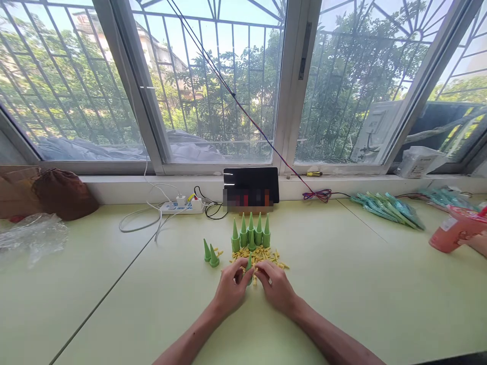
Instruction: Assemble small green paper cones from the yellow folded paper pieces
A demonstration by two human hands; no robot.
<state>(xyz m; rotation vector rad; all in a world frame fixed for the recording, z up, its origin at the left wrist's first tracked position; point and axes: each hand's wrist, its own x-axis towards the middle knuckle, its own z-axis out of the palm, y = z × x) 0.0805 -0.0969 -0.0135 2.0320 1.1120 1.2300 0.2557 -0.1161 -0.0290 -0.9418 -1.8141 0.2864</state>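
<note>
My left hand (pixel 230 285) is closed around a small green cone (pixel 249 262), its pointed tip upward. Close by on the other side, my right hand (pixel 277 286) has its thumb and fingers pinched together at the cone. Whatever sits in that pinch is too small to make out. Small yellow pieces (pixel 279 259) lie scattered just beyond my fingers. Behind them stands a row of several green cones on ribbed green cylinders (pixel 244 238), with another green cone (pixel 251 242) in front of the row. Two loose green cones (pixel 213 259) stand upright to the left.
A dark tablet (pixel 251 182) leans at the back, partly blurred. A power strip (pixel 180 206) with cables is left of it. On the right are green-blue plastic packets (pixel 388 210) and a red cup (pixel 452 233). A brown bag (pixel 63 192) and clear plastic (pixel 34 235) lie far left.
</note>
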